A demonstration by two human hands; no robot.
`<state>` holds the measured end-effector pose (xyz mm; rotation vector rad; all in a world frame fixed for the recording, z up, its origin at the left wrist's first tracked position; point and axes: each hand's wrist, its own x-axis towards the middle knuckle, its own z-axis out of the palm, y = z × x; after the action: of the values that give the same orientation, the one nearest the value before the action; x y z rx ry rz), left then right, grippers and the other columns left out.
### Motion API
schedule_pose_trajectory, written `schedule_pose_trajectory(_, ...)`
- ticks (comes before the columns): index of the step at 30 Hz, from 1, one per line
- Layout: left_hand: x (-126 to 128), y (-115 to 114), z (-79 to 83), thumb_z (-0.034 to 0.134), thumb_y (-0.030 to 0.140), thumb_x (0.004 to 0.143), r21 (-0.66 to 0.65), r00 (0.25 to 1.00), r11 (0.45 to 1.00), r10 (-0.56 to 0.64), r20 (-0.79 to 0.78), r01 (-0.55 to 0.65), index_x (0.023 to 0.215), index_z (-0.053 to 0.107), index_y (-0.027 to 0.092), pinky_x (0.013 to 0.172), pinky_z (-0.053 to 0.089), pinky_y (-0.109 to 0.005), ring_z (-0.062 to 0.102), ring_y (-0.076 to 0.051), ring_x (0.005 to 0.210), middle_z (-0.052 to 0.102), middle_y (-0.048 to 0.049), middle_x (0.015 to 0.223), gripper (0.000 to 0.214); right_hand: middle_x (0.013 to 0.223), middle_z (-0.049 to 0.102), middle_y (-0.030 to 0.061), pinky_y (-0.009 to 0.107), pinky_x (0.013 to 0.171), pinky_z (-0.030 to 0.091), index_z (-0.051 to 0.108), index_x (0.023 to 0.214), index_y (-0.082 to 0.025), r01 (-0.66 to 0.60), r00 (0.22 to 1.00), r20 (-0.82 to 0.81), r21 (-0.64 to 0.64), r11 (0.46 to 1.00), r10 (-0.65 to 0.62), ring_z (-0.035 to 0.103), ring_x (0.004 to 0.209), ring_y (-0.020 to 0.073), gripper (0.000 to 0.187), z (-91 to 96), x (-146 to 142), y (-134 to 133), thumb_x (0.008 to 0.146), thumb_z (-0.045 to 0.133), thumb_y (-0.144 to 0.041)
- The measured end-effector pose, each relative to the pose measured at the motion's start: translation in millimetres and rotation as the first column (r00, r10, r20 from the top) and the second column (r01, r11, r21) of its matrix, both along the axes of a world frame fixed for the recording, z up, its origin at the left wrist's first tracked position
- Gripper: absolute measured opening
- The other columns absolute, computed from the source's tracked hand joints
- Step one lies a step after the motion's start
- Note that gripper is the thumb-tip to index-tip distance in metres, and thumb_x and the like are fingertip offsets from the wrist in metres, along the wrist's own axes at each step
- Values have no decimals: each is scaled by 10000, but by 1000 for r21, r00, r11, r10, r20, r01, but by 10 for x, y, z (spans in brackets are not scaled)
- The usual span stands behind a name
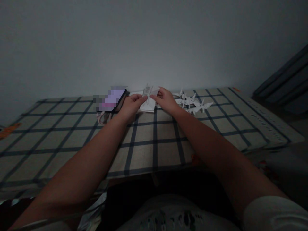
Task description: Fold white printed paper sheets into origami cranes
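Between my hands is a folded sheet of white paper [149, 104] with print on part of it. My left hand [132, 103] pinches its left side, the thumb lying on the paper. On the other side, my right hand [166, 98] grips a raised flap near the top right edge. Other white paper lies partly hidden underneath and behind. Several folded paper cranes [190, 101] sit in a cluster just right of my right hand.
A phone [113, 101] with a lit, blurred screen leans left of my left hand, a pale strap [102, 117] below it. The checked tablecloth [72, 134] covers the table, which meets a plain wall [149, 41]. A dark slatted object [286, 75] stands at the right.
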<state>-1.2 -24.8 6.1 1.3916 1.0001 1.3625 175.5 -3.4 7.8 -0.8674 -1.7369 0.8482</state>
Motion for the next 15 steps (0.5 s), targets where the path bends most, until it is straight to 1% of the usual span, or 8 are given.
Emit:
schedule_pose_trajectory(4, 10, 33, -31, 788, 554, 672, -2, 999, 1000, -9, 37, 9, 753, 662, 155, 562, 473, -235, 601, -127, 592, 673, -20, 691, 425, 957, 678, 53, 299, 779, 556, 597, 988, -174, -10, 1000, -28, 25, 1000, 11, 646, 872, 154, 175, -96, -2, 104, 872, 607, -304)
schedule_pose_trajectory(7, 9, 45, -38, 786, 544, 669, -11, 999, 1000, -10, 49, 10, 766, 665, 143, 557, 451, -224, 593, -123, 606, 672, -21, 701, 430, 899, 669, 39, 301, 759, 556, 593, 951, -175, -10, 1000, -24, 49, 999, 11, 632, 813, 149, 138, -119, 3, 135, 877, 591, -292)
schedule_pose_trajectory(12, -21, 53, -46, 753, 477, 712, 48, 996, 998, 32, -87, -28, 792, 687, 139, 565, 424, -218, 565, -111, 608, 662, -9, 699, 354, 817, 629, 19, 271, 709, 525, 584, 893, -184, 11, 1000, -17, 62, 998, -10, 595, 755, 135, 136, -102, 9, 129, 876, 592, -319)
schedule_pose_trajectory(15, -32, 49, -42, 741, 476, 715, 49, 991, 998, 33, -131, -27, 819, 697, 138, 575, 429, -227, 574, -122, 625, 678, -19, 723, 357, 787, 611, 2, 247, 679, 500, 576, 877, -181, -1, 998, -62, 48, 999, 4, 576, 723, 116, 181, -75, 5, 100, 881, 586, -361)
